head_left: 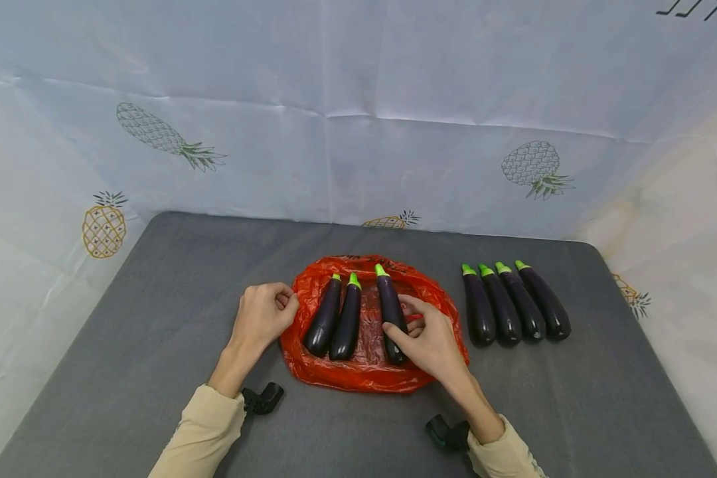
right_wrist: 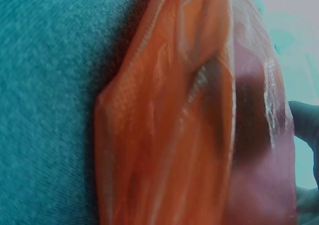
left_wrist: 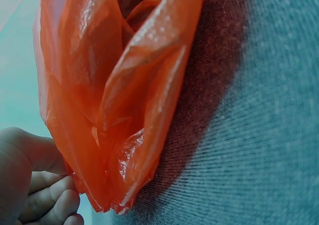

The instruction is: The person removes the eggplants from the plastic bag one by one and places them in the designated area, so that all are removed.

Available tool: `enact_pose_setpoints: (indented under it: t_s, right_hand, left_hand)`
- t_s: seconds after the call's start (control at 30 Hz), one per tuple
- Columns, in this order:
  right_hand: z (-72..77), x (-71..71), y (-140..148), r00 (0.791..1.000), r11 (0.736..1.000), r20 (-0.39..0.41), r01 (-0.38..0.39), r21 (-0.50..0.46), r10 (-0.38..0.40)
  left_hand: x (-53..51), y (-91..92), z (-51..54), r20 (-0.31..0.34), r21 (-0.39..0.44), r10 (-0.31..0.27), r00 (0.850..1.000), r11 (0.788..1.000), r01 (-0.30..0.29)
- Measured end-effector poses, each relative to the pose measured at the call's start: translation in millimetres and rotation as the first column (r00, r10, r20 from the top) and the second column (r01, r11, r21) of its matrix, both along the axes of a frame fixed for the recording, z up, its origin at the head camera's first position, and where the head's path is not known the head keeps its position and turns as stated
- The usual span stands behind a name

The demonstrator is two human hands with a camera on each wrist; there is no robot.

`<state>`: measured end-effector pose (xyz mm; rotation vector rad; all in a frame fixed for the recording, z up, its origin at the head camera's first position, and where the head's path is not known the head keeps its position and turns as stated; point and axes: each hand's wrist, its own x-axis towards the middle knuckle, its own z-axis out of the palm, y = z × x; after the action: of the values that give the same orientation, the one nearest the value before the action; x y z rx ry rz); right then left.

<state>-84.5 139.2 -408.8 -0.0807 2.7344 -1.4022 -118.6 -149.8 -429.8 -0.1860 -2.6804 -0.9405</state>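
Observation:
An open red plastic bag [head_left: 370,380] lies on the grey table with its rim spread around three dark purple eggplants. Two of them, the left eggplant [head_left: 322,318] and the middle eggplant [head_left: 347,320], lie side by side inside. At the bag's left rim my left hand [head_left: 265,312] pinches the red plastic between thumb and fingers; the left wrist view shows this hand [left_wrist: 45,185] at the bag's edge. My right hand [head_left: 430,338] reaches over the right rim and holds the third eggplant [head_left: 390,305], thumb on one side and fingers on the other. In the right wrist view the bag [right_wrist: 164,135] hides most of that hand.
Several more eggplants [head_left: 504,299] lie in a row on the table, right of the bag. The grey table [head_left: 173,299] meets a white cloth [head_left: 334,166] with pineapple prints at the back. Black wrist cameras are strapped below both hands.

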Motion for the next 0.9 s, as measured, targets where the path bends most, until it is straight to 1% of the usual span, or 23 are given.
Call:
enact_pose_setpoints:
  t_s: [0.27, 0.5, 0.73, 0.9]
  right_hand:
    - [4.9, 0.4, 4, 1.0, 1.0, -0.022, 0.002, 0.003, -0.002]
    - [9.2, 0.6, 8, 0.999, 0.999, -0.049, 0.01, 0.037, -0.008]
    - [11.6, 0.7, 13, 0.995, 0.999, -0.101, 0.018, 0.051, -0.013]
    - [13.1, 0.0, 18, 0.99, 0.998, -0.134, 0.047, 0.041, -0.041]
  left_hand:
    - [0.0, -0.2, -0.1, -0.006, -0.003, 0.005, 1.0, 1.0, -0.005]
    - [0.1, 0.0, 0.5, -0.012, -0.002, 0.003, 1.0, 1.0, -0.003]
    - [-0.2, 0.3, 0.6, -0.019, -0.005, 0.004, 1.0, 1.0, -0.004]
    - [-0.4, 0.4, 0.5, -0.018, -0.004, 0.007, 1.0, 1.0, -0.007]
